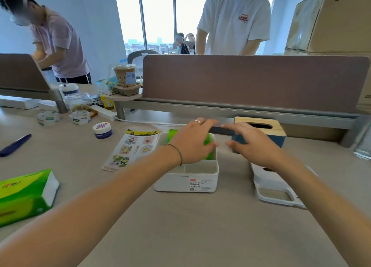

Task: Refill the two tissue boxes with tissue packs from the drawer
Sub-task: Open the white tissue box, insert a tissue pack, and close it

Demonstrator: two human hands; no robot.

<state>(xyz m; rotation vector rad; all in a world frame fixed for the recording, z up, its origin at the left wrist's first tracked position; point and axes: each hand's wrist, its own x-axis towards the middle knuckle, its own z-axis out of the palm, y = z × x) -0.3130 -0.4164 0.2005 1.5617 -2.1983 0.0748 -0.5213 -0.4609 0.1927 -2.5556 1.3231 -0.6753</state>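
We stand at a grey bench [200, 226] in an office, a brown partition [251, 81] running along its far edge and windows beyond. Two people stand past it, one at ten o'clock, one at one o'clock.

At the centre sits an open white box [188, 178] with dividers. A green tissue pack [208, 146] lies in its far compartment, mostly covered by our left hand [192, 144]. That hand lies palm down on the pack with its fingers [206, 124] spread and loosely curled; we cannot tell whether they grip it. A ring shows on one finger and a thin band on the wrist.

Our right hand [253, 146] hovers just right of the white box, fingers [232, 127] wide and holding nothing. Behind it, at one o'clock, stands a blue box [279, 140] with a wooden lid [261, 126] and a dark slot. The white lid [275, 188] lies flat on the bench at three o'clock of the white box, partly under our right forearm.

A second green pack [26, 194] lies at eight o'clock near the bench's left edge. A sticker sheet [130, 148] lies just left of the white box, and a small jar [102, 130] beyond it.
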